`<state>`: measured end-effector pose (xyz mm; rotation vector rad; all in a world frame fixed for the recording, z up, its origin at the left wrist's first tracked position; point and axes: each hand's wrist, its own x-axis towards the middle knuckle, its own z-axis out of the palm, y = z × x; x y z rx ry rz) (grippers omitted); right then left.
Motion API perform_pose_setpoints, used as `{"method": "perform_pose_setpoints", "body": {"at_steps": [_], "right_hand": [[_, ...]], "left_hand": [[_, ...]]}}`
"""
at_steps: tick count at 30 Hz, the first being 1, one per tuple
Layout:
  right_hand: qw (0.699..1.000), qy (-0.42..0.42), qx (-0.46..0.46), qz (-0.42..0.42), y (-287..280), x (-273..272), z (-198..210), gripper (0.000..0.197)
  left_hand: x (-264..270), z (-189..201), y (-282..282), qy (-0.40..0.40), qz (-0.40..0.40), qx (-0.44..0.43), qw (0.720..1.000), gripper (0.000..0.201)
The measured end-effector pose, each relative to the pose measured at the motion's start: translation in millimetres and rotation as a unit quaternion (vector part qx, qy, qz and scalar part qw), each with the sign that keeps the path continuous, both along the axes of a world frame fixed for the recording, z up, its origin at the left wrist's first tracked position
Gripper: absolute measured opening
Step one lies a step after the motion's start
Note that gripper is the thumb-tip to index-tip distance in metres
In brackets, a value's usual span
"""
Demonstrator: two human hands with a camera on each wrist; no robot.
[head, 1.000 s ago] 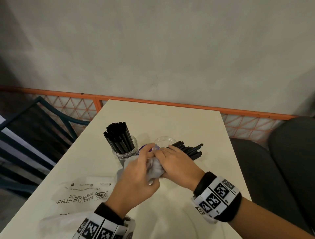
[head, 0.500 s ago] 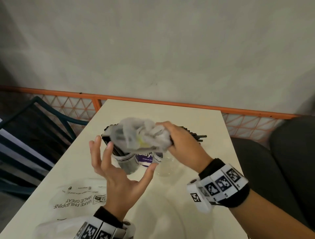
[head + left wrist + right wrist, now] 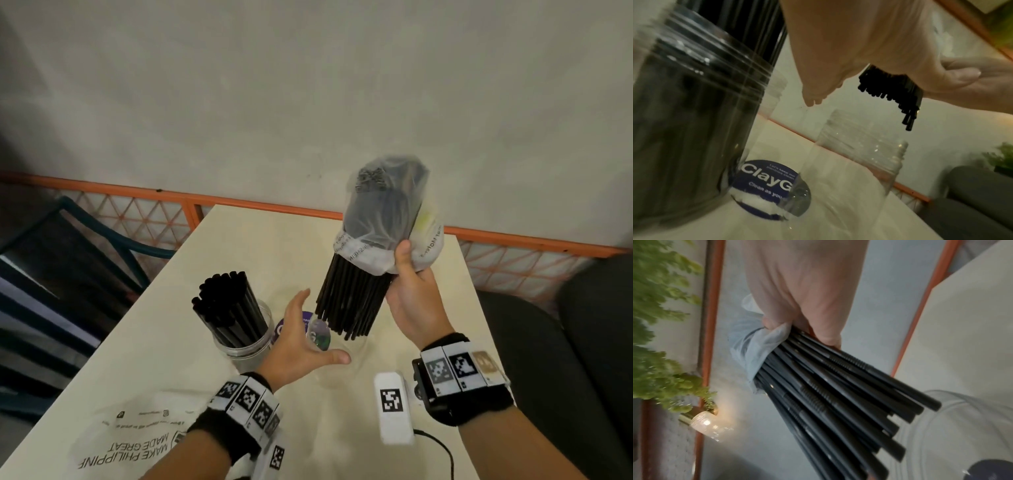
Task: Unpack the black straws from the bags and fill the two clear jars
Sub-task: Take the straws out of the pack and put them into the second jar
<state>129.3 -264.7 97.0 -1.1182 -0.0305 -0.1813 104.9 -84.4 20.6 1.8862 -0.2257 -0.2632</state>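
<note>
The right hand grips a bundle of black straws, half sheathed in a thin bag, above the empty jar, which only the left wrist view shows clearly. The left hand hovers with fingers spread beside the filled jar.

My straws are black, their bag translucent grey-white, the counter cream, the rail orange.

A blue round sticker lies on the cream table.
</note>
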Motion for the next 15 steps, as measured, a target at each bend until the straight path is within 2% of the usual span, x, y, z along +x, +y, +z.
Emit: {"method": "perform_pose_setpoints", "body": {"at_steps": [6,11,15], "right_hand": [[0.998,0.030,0.036,0.043,5,13,-32,0.059],[0.998,0.039,0.049,0.030,1,14,-51,0.085],[0.998,0.038,0.040,0.026,-1,11,-62,0.086]], "left_hand": [[29,-3,-14,-0.026,-0.024,-0.020,0.999,0.111],[25,-12,-24,-0.055,-0.010,-0.024,0.998,0.104],[22,-16,-31,-0.065,-0.007,-0.018,0.998,0.096]]}}
